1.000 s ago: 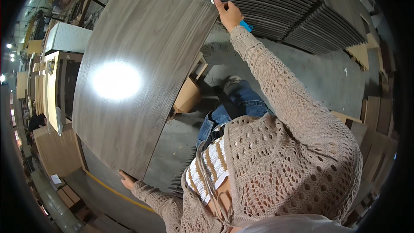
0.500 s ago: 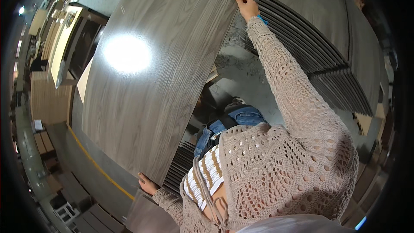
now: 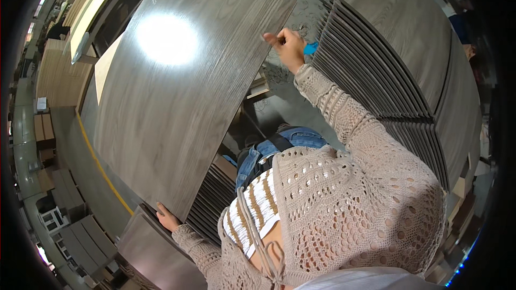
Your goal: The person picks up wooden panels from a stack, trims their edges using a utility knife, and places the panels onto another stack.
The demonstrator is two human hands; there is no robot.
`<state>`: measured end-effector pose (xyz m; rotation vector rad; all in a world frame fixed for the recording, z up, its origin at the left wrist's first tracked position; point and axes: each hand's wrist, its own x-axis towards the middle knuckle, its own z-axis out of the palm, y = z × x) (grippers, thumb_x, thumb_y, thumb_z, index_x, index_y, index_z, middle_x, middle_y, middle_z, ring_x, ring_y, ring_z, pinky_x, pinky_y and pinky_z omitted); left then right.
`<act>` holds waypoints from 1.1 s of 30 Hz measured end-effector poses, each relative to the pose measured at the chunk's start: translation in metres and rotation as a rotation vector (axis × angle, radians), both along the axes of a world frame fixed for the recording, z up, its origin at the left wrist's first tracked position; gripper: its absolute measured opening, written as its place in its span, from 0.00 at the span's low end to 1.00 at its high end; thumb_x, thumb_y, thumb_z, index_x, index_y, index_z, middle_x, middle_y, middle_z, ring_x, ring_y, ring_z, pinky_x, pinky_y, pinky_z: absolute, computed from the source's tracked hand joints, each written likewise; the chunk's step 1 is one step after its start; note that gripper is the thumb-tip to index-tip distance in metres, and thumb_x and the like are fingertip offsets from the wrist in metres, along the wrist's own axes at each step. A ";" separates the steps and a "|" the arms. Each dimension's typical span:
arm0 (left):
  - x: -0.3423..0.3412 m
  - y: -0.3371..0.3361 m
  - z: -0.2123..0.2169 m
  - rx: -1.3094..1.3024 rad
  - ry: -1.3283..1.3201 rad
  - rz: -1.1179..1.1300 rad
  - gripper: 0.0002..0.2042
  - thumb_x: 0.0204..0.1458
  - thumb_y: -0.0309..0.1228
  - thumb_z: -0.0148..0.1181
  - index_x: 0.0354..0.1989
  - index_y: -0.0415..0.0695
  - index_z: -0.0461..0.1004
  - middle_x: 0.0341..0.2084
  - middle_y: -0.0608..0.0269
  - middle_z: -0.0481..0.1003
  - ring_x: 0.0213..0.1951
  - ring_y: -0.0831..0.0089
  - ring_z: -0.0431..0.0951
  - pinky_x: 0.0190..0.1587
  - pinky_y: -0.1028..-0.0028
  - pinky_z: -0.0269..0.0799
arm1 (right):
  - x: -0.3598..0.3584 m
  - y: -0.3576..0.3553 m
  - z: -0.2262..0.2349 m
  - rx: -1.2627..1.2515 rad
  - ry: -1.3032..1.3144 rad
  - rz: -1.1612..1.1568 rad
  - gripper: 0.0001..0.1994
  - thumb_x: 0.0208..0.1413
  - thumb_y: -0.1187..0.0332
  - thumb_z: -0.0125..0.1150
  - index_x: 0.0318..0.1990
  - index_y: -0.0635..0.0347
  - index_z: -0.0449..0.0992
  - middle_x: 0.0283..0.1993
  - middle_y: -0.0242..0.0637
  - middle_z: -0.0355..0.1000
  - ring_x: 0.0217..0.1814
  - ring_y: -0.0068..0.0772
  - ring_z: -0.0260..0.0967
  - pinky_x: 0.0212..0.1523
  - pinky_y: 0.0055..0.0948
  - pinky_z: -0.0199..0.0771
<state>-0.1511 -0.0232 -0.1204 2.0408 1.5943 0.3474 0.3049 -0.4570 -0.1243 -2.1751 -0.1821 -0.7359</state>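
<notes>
A large grey-brown wood-grain panel (image 3: 183, 102) lies tilted across the middle, with a bright glare on its upper part. My left hand (image 3: 167, 218) grips its near corner, thumb on the top face and fingers partly hidden underneath. At the panel's right edge, below the far right corner, is my right hand (image 3: 287, 48). Its fingers are curled in and the thumb tip reaches the panel's edge; what they hold, if anything, is hidden. Something blue (image 3: 310, 48) shows beside that wrist.
To the right stands a tall stack of similar panels (image 3: 376, 64). More stacked panels (image 3: 212, 190) lie under the near edge, and another panel (image 3: 156, 249) is at the lower left. A yellow floor line (image 3: 102, 166) runs past stacked boards on the left.
My right hand has slid from the far right corner down along the panel's edge; the small white piece at its thumb no longer shows. My left hand stays at the near corner. The view has shifted.
</notes>
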 end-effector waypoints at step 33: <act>0.095 -0.183 0.006 -0.496 -0.497 -0.303 0.24 0.57 0.48 0.49 0.42 0.34 0.65 0.33 0.59 0.70 0.34 0.74 0.68 0.37 0.73 0.67 | 0.179 0.005 0.019 -0.050 0.391 0.017 0.38 0.42 0.24 0.39 0.29 0.52 0.75 0.25 0.32 0.73 0.35 0.37 0.70 0.54 0.59 0.47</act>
